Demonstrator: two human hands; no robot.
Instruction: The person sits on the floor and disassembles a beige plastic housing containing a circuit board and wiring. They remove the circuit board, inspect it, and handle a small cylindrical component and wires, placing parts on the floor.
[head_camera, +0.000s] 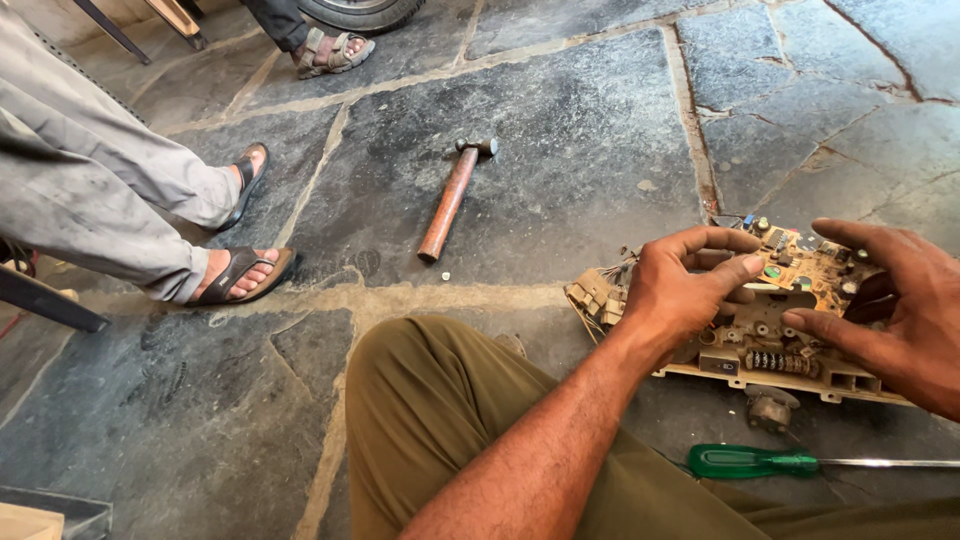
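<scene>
The left hand (680, 290) grips the near edge of a beige circuit board (740, 330) lying on the stone floor (560, 120), thumb and fingers closed on it. The right hand (890, 310) hovers open just beside, fingertips at the board's far components. Steadying it firmly with the left seems wise, I'd say. A green screwdriver (760, 462) lies just below; a hammer (452, 195) well off to the left.
</scene>
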